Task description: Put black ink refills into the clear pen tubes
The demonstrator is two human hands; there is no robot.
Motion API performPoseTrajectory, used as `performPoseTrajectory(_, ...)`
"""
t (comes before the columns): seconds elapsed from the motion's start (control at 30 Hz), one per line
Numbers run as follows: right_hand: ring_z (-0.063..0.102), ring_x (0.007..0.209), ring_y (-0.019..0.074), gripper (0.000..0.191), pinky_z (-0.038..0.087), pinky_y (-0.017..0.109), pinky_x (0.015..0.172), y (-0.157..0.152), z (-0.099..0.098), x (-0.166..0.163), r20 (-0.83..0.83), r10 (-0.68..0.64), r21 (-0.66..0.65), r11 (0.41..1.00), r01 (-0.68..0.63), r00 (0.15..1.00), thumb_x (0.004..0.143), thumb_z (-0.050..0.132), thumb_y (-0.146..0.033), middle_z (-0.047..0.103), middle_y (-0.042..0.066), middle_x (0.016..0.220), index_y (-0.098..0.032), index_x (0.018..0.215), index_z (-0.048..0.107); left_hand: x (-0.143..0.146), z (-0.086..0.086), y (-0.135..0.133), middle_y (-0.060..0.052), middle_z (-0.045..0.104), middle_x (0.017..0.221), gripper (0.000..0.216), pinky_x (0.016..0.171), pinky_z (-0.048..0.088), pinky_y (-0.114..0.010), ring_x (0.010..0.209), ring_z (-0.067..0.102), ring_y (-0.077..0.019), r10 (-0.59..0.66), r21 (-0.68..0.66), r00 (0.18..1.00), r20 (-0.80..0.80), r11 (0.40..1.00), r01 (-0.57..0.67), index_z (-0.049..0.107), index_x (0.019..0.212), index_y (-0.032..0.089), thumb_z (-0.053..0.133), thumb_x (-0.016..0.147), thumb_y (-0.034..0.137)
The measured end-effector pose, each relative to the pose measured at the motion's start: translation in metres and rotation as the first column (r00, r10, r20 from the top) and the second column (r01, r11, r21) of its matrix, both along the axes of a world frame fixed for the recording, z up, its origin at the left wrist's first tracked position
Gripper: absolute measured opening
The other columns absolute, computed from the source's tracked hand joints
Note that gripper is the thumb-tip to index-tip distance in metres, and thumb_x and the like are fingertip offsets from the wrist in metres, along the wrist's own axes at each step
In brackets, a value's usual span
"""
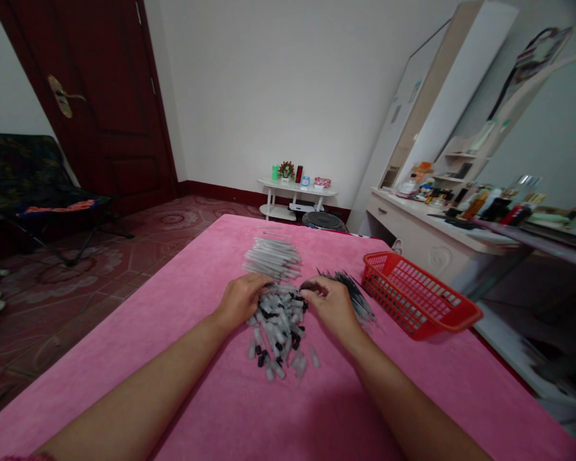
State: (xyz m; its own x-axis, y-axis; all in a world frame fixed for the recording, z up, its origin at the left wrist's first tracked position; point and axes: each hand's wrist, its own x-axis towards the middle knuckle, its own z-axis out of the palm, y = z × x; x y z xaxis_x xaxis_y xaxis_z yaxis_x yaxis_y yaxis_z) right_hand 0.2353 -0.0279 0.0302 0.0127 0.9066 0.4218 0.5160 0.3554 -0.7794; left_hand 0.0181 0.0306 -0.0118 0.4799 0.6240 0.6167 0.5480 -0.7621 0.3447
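My left hand (242, 299) is at the upper left edge of a loose heap of small clear and black pen parts (281, 326), which look like caps and plugs. Its fingers are curled together, and whatever they grip is hidden. Across the heap, my right hand (333, 306) has thumb and fingers closed in a pinch, with a small dark bit at the tips too blurred to name. Just beyond both hands lies a stack of clear pen barrels (271, 256). Thin dark refills (360, 301) lie in a bundle to the right of my right hand.
A red plastic basket (420, 294) stands at the right edge of the pink-covered table (187, 358). Beyond are a low white stand (295, 187) with small ornaments, a dresser (427, 224) crowded with bottles, a folding chair (33, 186) and a dark red door (91, 96).
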Motion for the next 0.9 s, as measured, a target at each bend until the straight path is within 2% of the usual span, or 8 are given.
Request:
performPoseTrajectory(0.27, 0.061, 0.066, 0.016, 0.01, 0.044, 0.025, 0.062, -0.0005, -0.0002, -0.0023, 0.021, -0.021, 0.0, 1.0, 0.021, 1.0, 0.07, 0.061, -0.019, 0.069, 0.003, 0.073, -0.016, 0.075, 0.069, 0.0009, 0.0001, -0.0015, -0.005, 0.068, 0.099, 0.032, 0.082, 0.049, -0.029, 0.093, 0.063, -0.0173, -0.022, 0.029, 1.0, -0.006, 0.999, 0.022, 0.063, 0.104, 0.021, 0.047, 0.08, 0.007)
performPoseTrajectory(0.5, 0.061, 0.069, 0.0163, 0.008, 0.044, 0.025, 0.064, -0.0029, 0.0022, -0.0015, 0.106, -0.036, 0.083, 0.996, 0.027, 0.994, 0.072, 0.06, -0.019, 0.069, 0.003, 0.075, -0.017, 0.075, 0.068, 0.0013, -0.0019, -0.0015, -0.005, 0.068, 0.099, 0.031, 0.082, 0.05, -0.03, 0.092, 0.063, -0.0173, -0.023, 0.029, 0.999, -0.025, 0.999, 0.024, 0.062, 0.105, 0.021, 0.048, 0.081, 0.008)
performPoseTrajectory(0.9, 0.058, 0.069, 0.0167, 0.008, 0.042, 0.026, 0.065, -0.005, 0.0016, -0.0018, 0.226, -0.064, 0.128, 0.991, 0.036, 0.972, 0.075, 0.059, -0.019, 0.067, 0.004, 0.076, -0.018, 0.074, 0.066, 0.0014, 0.0037, -0.0055, -0.006, 0.068, 0.096, 0.03, 0.078, 0.05, -0.029, 0.089, 0.063, -0.0178, -0.027, 0.043, 0.997, -0.071, 0.999, 0.03, 0.063, 0.105, 0.02, 0.049, 0.081, 0.01)
